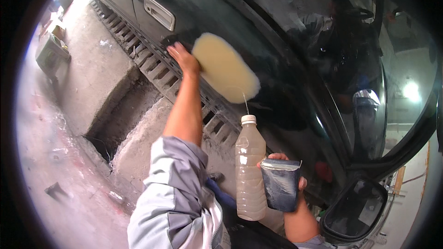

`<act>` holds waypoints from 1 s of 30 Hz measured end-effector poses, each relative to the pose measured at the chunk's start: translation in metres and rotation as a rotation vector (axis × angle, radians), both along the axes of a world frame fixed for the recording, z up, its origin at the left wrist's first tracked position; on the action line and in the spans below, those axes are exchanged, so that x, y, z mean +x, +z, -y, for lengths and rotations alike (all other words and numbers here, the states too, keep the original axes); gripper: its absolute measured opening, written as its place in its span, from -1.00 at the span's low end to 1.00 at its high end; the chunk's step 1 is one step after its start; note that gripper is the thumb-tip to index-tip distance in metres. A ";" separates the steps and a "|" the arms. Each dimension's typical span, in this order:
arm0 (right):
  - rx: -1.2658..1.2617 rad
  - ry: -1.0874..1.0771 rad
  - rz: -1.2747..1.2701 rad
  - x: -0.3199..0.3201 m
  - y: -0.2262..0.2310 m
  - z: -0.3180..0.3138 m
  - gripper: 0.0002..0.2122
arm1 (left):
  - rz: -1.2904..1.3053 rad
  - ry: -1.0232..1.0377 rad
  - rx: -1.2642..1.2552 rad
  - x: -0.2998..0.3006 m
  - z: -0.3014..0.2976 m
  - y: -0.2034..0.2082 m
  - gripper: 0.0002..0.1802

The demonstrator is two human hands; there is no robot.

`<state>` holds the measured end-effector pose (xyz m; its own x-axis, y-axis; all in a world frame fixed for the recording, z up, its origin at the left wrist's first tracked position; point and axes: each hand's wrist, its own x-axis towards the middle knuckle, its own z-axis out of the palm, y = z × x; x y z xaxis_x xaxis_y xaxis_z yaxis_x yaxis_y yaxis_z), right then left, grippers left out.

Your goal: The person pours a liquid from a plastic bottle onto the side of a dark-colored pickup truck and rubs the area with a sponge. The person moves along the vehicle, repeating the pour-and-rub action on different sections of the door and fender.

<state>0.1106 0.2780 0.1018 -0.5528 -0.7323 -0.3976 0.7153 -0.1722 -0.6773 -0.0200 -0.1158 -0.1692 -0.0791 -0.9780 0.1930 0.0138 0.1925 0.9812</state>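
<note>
My left hand [186,61] lies with fingers stretched out against the dark car door [272,97], at the left edge of a smooth beige patch [226,69]. A small dark shape by its fingertips is hard to make out. My right hand [302,184] grips a clear plastic bottle [250,170] of cloudy liquid together with a dark, worn, sandpaper-like block [280,186]. The block hides most of that hand. From the bottle's white cap [248,119] a thin stream runs up to the lower end of the patch.
A door handle [160,13] sits above the patch. A slotted grating [152,67] runs along the car's lower edge, beside a rectangular pit [117,110] in the concrete floor. A side mirror [355,210] juts out at lower right. A greenish container [52,54] stands at far left.
</note>
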 end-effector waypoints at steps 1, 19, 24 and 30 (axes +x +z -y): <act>0.003 0.004 0.002 0.000 0.004 0.004 -0.02 | 0.125 0.036 -0.145 0.000 -0.025 -0.017 -0.30; -0.073 -0.056 -0.151 0.006 0.025 0.017 0.00 | -0.125 -0.043 0.217 -0.005 -0.002 0.095 -0.29; -0.083 -0.072 -0.212 0.011 0.030 0.040 0.00 | 0.056 -0.081 -0.229 0.005 -0.062 0.132 -0.15; -0.115 -0.061 -0.117 0.011 0.045 0.055 -0.05 | 0.082 -0.220 -0.226 0.027 -0.192 0.135 -0.04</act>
